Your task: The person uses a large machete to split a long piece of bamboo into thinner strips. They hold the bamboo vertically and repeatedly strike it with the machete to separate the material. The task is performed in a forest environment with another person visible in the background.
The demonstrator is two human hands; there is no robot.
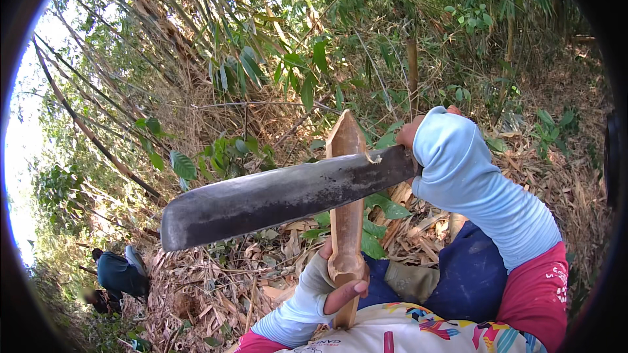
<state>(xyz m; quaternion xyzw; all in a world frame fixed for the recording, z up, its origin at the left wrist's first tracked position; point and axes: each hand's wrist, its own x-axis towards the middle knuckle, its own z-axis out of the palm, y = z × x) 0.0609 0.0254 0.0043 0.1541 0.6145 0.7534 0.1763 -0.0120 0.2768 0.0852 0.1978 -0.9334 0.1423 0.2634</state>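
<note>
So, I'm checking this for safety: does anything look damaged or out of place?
Only one small thing: a thin pale shaving curls at the upper edge of the knife, beside the stick, looking stray against the dark metal.

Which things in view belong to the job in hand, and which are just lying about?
In the job:
pointed bamboo piece, in the left hand's fingers
broad-bladed knife, in the right hand's fingers, its blade crossing the piece

Just lying or growing about:
dry leaf litter on the ground
dark slanting stem at left
</note>
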